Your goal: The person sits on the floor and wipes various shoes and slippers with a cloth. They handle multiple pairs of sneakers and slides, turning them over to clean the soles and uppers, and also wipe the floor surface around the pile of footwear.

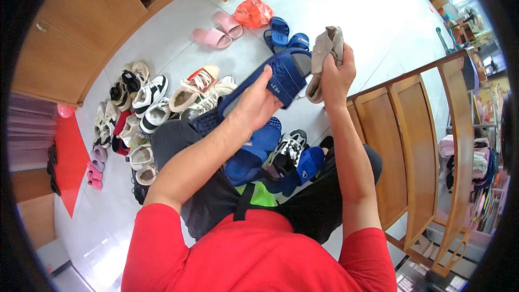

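Observation:
My left hand point(256, 100) is closed around the side of a dark blue slide sandal point(286, 78), held up in front of me with its open toe pointing away to the right. In my right hand point(339, 73) is a crumpled greyish-beige cloth point(326, 43), gripped just beside the sandal's toe end. Whether the cloth touches the sandal I cannot tell. Below, between my knees, lie more blue slippers point(246, 157) and a black-and-white sneaker point(290, 148). Beyond the held sandal a pair of navy slides point(280, 31) rests on the floor.
Several sneakers and lined shoes point(154, 94) crowd the floor at my left. Pink slides point(212, 38) and a red plastic bag point(254, 12) lie ahead. A wooden cabinet point(81, 32) stands at the left; a wooden panelled piece of furniture point(413, 146) is close on the right.

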Demonstrator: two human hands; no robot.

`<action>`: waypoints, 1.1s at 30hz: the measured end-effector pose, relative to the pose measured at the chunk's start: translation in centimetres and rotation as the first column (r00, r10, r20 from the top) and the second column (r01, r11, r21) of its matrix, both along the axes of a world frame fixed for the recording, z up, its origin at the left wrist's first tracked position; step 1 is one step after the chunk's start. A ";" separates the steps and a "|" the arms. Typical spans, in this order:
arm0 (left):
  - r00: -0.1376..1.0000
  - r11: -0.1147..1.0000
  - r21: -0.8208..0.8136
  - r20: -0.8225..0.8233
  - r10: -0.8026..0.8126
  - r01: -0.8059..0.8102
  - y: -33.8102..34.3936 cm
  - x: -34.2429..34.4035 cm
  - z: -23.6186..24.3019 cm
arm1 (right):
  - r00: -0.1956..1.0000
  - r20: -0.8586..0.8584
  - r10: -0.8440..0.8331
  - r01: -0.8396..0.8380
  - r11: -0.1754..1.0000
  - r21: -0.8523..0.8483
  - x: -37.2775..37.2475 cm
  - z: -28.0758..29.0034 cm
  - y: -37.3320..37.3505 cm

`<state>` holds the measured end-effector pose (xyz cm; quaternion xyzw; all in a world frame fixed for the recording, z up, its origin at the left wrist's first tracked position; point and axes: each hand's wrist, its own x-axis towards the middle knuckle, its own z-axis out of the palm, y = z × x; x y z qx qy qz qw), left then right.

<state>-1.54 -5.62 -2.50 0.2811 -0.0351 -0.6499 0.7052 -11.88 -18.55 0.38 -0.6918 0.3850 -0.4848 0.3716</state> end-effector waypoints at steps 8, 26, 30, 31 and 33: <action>1.000 1.000 -0.015 -0.015 0.018 -0.018 0.1 -1.1 0.5 | 0.948 -0.318 0.001 -0.155 0.875 -0.459 0.8 -2.0 4.1; 0.036 0.976 0.208 0.977 -0.211 0.059 1.6 -1.2 1.7 | 0.858 -0.256 0.445 -0.499 0.841 -0.210 -1.6 0.6 3.2; -0.267 0.907 0.121 0.964 -0.010 0.404 3.3 -4.9 -0.6 | 0.975 -0.118 0.189 -0.214 0.943 -0.257 -0.6 1.7 0.9; -0.262 0.857 0.145 0.965 -0.011 0.495 3.4 -5.7 -0.5 | 0.975 -0.122 0.188 -0.210 0.955 -0.208 -0.7 1.4 0.8; -0.169 0.880 0.168 0.980 -0.102 0.444 3.5 -5.5 -0.4 | 0.974 -0.131 0.185 -0.199 0.974 -0.108 -1.0 0.8 0.6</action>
